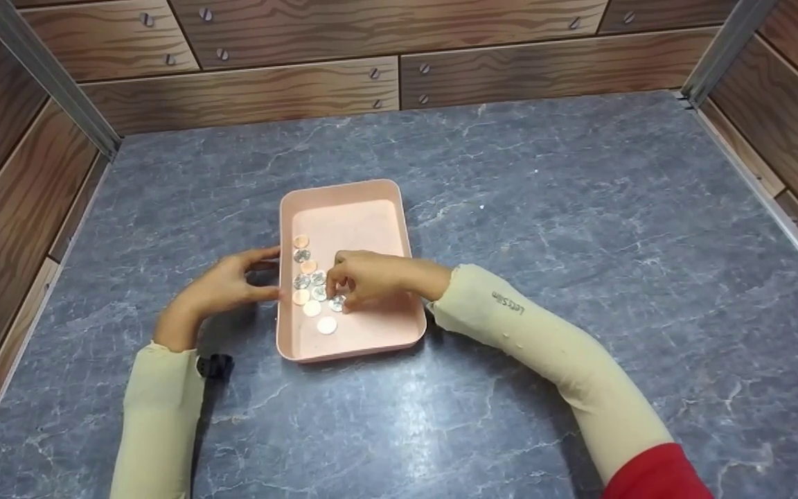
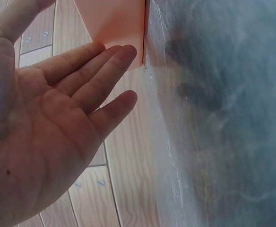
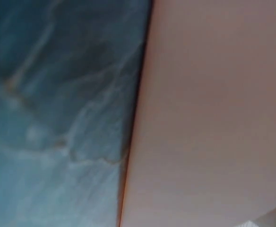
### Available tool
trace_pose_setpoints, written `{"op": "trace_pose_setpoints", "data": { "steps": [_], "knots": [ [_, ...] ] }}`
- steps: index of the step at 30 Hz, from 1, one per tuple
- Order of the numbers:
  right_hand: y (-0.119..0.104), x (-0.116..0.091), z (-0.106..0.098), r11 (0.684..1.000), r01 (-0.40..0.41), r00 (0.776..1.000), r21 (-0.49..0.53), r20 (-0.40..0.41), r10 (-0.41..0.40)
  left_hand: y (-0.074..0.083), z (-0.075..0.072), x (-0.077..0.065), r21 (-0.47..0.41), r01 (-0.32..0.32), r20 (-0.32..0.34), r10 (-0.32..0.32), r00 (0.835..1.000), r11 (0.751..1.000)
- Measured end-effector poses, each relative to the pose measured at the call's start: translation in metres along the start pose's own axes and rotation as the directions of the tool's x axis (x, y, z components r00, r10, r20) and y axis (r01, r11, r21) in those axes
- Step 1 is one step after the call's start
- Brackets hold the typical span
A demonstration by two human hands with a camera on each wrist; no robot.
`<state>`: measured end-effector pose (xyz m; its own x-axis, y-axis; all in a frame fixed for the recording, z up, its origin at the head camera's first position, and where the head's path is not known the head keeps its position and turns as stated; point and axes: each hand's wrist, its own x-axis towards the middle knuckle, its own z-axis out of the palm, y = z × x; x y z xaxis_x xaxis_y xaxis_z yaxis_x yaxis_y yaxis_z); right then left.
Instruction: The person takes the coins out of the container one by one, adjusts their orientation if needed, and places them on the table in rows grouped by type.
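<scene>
A pink rectangular tray [image 1: 354,218] stands on the table with several silver and copper coins [image 1: 302,281] spread along its left half. My left hand [image 1: 229,283] reaches to the tray's left side, fingertips at the outer wall. In the left wrist view its fingers [image 2: 100,82] are nearly straight beside the pink wall [image 2: 121,28]. Inside the tray, my right hand [image 1: 371,277] has curled fingers, with thumb and finger at opposite edges of a silver coin [image 1: 337,303]. The tray's wall [image 3: 209,109] fills much of the right wrist view.
The table [image 1: 551,229] has a dark blue-grey marbled top. Wood-patterned panels [image 1: 288,90] enclose its back and sides, with metal posts [image 1: 724,55] at the corners. A small black device [image 1: 215,366] sits at the left wrist.
</scene>
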<state>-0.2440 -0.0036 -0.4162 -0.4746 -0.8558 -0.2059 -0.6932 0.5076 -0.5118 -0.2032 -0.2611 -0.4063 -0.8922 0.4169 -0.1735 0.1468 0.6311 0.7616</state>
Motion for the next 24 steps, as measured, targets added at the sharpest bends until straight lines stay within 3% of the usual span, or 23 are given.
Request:
{"op": "trace_pose_setpoints", "data": {
  "steps": [13, 24],
  "knots": [
    [0.0014, -0.0004, -0.0002, 0.996, 0.087, 0.996, 0.005, 0.003, -0.087, -0.0030, 0.0008, 0.0012, -0.009, -0.002, 0.007, 0.002, 1.000, 1.000],
    [0.0027, -0.0018, -0.0027, 0.998, 0.060, 0.998, 0.030, 0.011, -0.060, -0.0054, 0.0017, 0.0023, -0.048, -0.017, 0.027, 0.019, 0.999, 0.999]
  ]
}}
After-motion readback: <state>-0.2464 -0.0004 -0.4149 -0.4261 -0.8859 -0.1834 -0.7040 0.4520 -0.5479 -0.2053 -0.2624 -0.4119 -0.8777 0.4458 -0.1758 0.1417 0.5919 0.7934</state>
